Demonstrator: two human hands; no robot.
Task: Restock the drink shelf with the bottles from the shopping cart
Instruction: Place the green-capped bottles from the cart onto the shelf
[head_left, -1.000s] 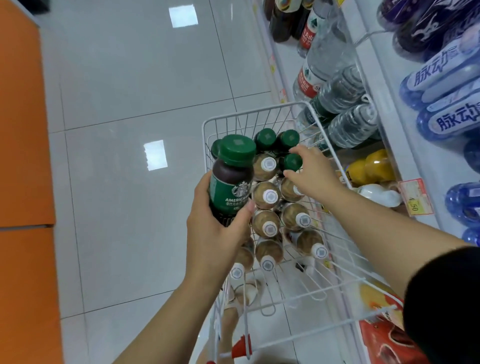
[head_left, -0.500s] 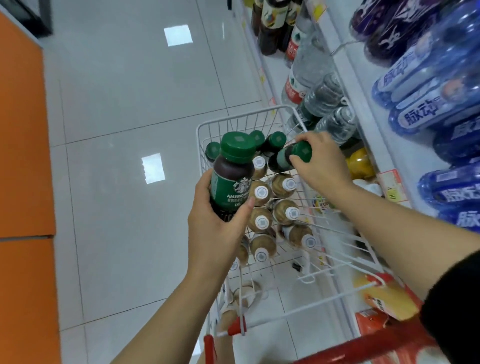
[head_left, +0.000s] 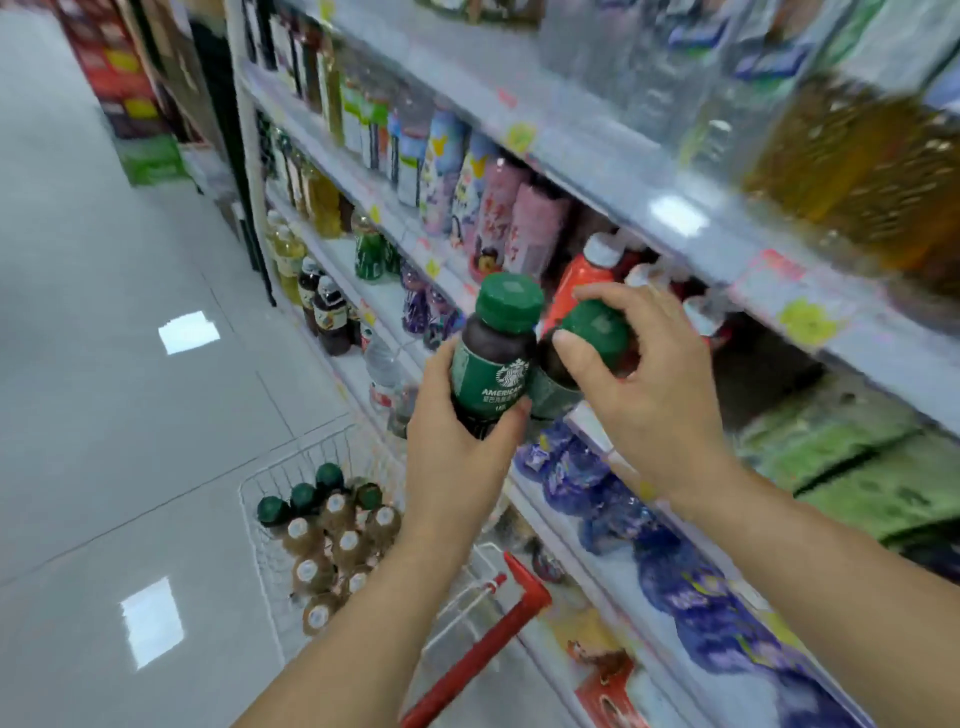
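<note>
Above the shopping cart (head_left: 270, 483), and a little toward the drink shelf (head_left: 613, 161), both hands are up with a bottle each. The left hand (head_left: 457, 447) is wrapped round the body of a green-labelled coffee bottle (head_left: 491, 358), upright, thumb pressed across the label. Just beside it, the right hand (head_left: 644, 384) pinches the green cap of a second bottle (head_left: 582, 353), fingers curled over the top; that one tips toward the shelf. The two bottles are touching or very nearly so. Neither has reached a shelf board yet.

Below them the cart is far from emptied: a few green-capped bottles (head_left: 304, 496) sit at its far end and a cluster of white-capped brown bottles (head_left: 337, 545) fills the rest. By my reckoning the restocking is early going, with most of the load left to move. Where on the shelf these two belong I cannot tell; the rows are blurred.
</note>
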